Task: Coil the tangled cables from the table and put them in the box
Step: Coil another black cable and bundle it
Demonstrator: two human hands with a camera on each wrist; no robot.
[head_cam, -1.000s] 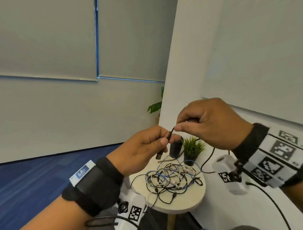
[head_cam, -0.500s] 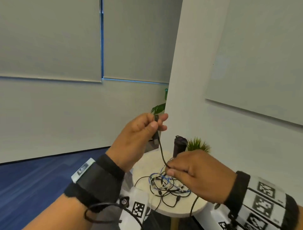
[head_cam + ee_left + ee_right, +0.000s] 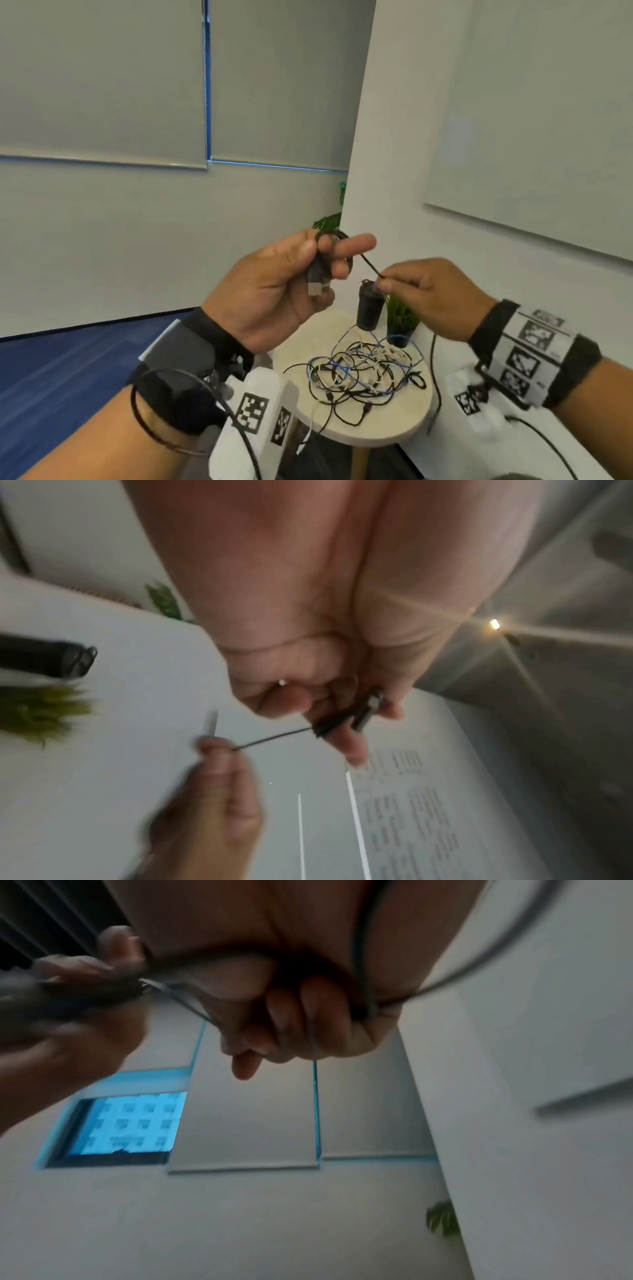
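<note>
Coiling is the step in hand, by the look of it: the left hand [image 3: 274,291] curls its fingers round a first small loop of the black cable [image 3: 371,265] and its USB plug [image 3: 314,287], while the right hand [image 3: 428,294] pinches the same cable between thumb and forefinger just beyond the loop. To do it well, I judge the right hand should feed each new turn over the top of the left fingers at the same size as the first, letting the cable slide through the pinch with light tension so it neither kinks nor drags the tangled cables [image 3: 363,373] lying below both grips on the round table [image 3: 387,428].

From the left grip the plug's metal end points down towards the palm's heel, its long axis roughly upright with a slight tilt. The short span between the two grips runs taut, slanting down and to the right. Past the right pinch the cable passes into the fist and is hidden. No box shows in any view.
</note>
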